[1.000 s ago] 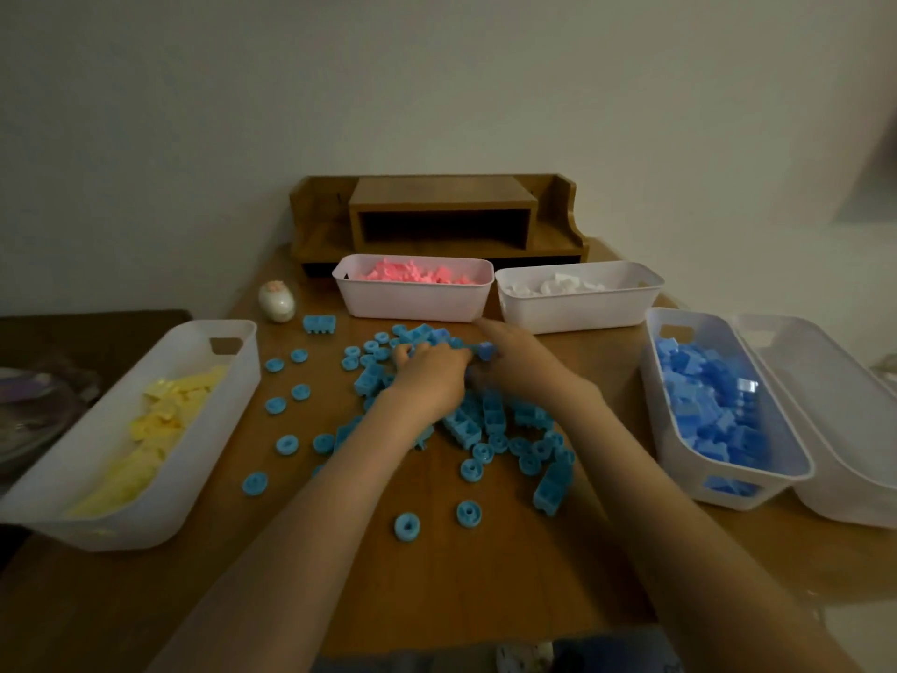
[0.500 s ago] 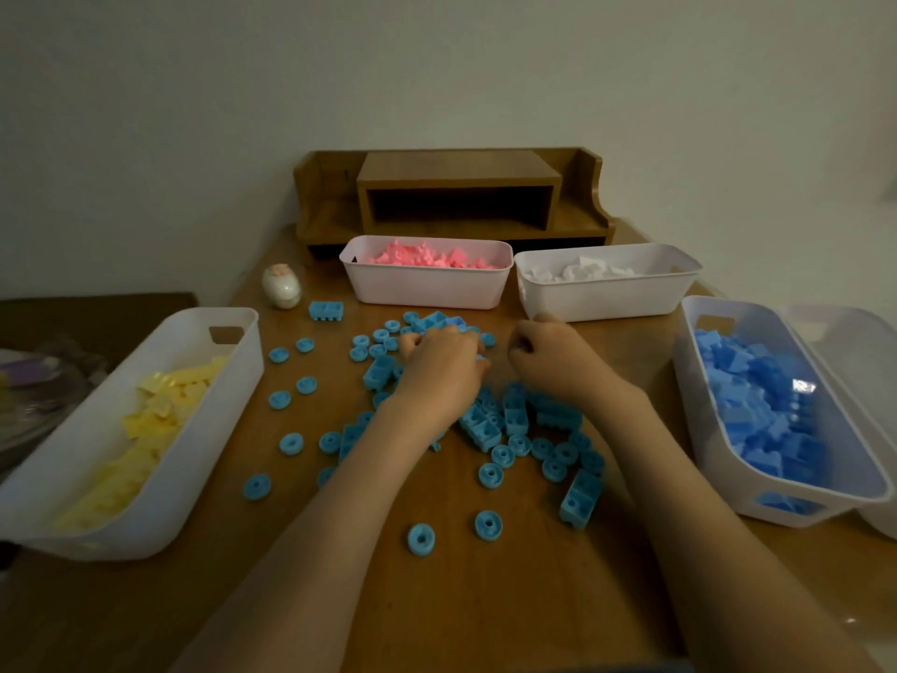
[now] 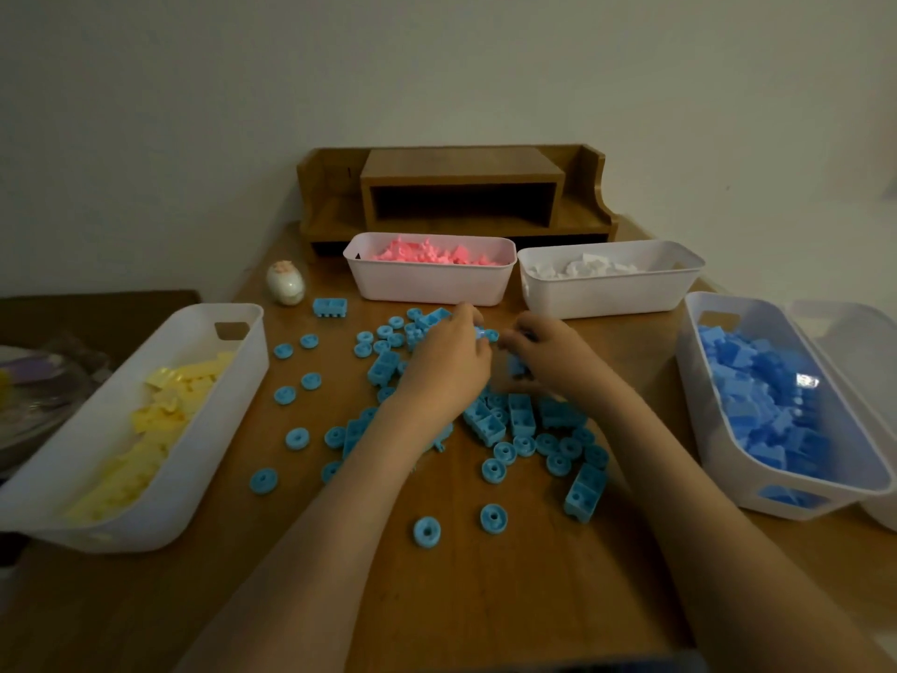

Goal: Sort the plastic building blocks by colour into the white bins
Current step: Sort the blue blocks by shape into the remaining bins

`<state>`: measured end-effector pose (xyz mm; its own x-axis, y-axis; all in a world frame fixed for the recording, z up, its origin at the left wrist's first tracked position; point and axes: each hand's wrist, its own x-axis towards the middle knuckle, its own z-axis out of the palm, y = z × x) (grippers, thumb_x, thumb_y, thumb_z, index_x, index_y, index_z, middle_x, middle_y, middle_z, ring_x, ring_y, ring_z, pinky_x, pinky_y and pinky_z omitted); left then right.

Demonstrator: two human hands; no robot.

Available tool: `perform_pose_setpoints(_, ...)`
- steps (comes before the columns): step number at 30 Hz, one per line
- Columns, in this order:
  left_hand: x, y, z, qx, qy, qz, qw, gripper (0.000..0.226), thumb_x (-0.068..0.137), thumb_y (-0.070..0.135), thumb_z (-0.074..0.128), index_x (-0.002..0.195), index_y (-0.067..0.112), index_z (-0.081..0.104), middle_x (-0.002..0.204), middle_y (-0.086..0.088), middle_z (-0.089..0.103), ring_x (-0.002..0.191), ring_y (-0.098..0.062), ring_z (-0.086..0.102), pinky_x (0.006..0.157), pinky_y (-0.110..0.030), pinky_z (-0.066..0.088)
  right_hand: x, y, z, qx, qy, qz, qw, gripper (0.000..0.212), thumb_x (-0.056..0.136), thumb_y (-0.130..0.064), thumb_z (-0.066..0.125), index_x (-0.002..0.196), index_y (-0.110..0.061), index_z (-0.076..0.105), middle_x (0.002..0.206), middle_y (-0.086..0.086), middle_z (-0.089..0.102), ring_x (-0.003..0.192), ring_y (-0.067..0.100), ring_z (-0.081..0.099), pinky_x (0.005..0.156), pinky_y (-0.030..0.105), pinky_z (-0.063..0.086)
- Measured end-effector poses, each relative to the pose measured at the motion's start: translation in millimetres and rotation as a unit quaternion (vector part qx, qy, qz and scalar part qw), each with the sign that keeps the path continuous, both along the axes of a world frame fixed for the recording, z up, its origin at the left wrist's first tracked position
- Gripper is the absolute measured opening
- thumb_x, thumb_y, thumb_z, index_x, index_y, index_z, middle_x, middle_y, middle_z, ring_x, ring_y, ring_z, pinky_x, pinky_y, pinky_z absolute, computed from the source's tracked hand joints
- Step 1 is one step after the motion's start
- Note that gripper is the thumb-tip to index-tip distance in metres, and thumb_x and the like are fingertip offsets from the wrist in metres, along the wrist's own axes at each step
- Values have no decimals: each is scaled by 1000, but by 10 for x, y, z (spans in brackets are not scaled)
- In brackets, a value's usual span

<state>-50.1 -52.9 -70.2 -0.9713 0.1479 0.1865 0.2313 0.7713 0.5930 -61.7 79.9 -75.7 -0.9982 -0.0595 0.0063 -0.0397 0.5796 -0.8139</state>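
On the far left of the table [image 3: 485,599] I see the yellow bin [image 3: 213,429], its pieces heaped inside. Right of it, loose blue blocks [image 3: 522,420] lie scattered over the wood. I find the left hand [image 3: 444,366] resting on that heap, fingers curled down; whether they pinch the small piece at their tips I cannot tell. Just beside it, the right hand [image 3: 548,357] curls its fingers round a single blue block [image 3: 517,366]. Farthest right stands the blue bin [image 3: 691,381], well filled.
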Motion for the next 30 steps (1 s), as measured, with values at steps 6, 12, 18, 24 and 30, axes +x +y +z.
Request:
perform_pose_setpoints(6, -27, -17, 1, 59, 0, 1, 998, 21, 97, 19, 47, 116, 15, 55, 113, -2, 56, 91, -10, 50, 73, -24, 42, 61, -17, 119, -548, -236, -54, 801, 26, 97, -27, 44, 99, -4, 56, 91, 13, 60, 74, 16, 58, 57, 21, 51)
perform_pose_setpoints(12, -36, -28, -5, 92, -4, 1, 996, 18, 97, 22, 49, 113, 17, 56, 104, 3, 58, 87, -7, 50, 63, -15, 41, 36, 34, 92, -669, -300, -44, 679, 40, 91, -28, 50, 117, 2, 52, 105, 25, 60, 74, 23, 62, 56, 24, 54)
perform_pose_setpoints(18, 7, -39, 37, 156, 19, -21, 987, 39, 94, 29, 56, 129, 18, 45, 116, 2, 63, 104, -10, 57, 73, -13, 42, 41, 45, 23, -677, -350, 65, 644, 40, 86, -26, 55, 120, -6, 50, 82, 14, 60, 58, 13, 56, 43, 10, 40)
perform_pose_setpoints(24, -6, -106, 49, 120, 10, -54, 991, 42, 90, 36, 60, 129, 25, 50, 123, 5, 63, 121, -16, 51, 104, -42, 38, 28, 4, 54, -593, -308, 107, 736, 21, 90, -28, 48, 98, -9, 53, 67, 3, 47, 39, 6, 43, 33, 7, 20)
perform_pose_setpoints(30, -111, -362, 125, 110, -2, -76, 991, 48, 91, 42, 56, 136, 27, 46, 134, 6, 55, 129, -15, 44, 110, -44, 31, -128, -173, 135, -497, -230, 103, 831, 17, 93, -27, 49, 91, -10, 51, 58, 2, 46, 35, 6, 35, 29, 12, 22)
